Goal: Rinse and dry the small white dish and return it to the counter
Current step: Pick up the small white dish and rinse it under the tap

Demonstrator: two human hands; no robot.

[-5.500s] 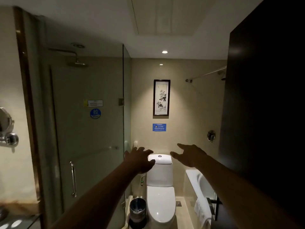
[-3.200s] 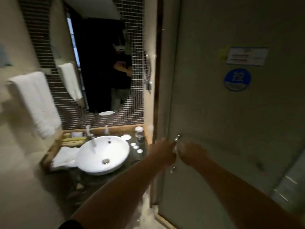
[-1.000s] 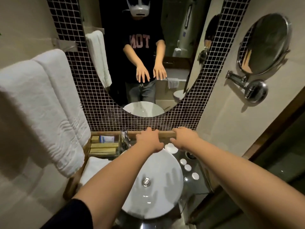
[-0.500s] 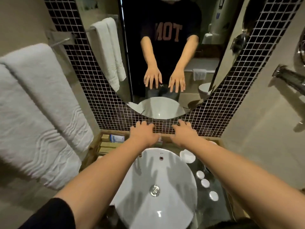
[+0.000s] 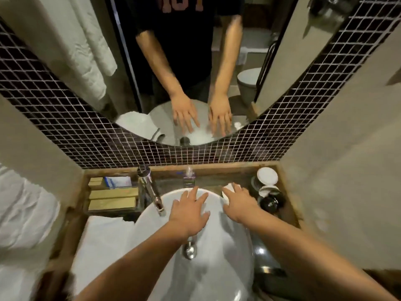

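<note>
A small white dish (image 5: pixel 229 188) lies on the dark counter just right of the white basin (image 5: pixel 217 257), mostly covered by my fingers. My right hand (image 5: pixel 239 204) hovers over it with fingers spread; whether they touch it I cannot tell. My left hand (image 5: pixel 189 210) is spread flat above the back of the basin, holding nothing. The chrome tap (image 5: pixel 150 190) stands to the left of my left hand, with no water running.
Lidded cups and a dark glass (image 5: pixel 268 187) crowd the counter's right back corner. A wooden tray with boxes (image 5: pixel 112 195) sits at the back left, a folded white towel (image 5: pixel 102 246) in front of it. Hanging towels (image 5: pixel 26 213) fill the left wall. A mirror is ahead.
I have leaned closer over the basin. Both hands dropped from the back ledge toward the basin, and my right hand moved onto the small white dish.
</note>
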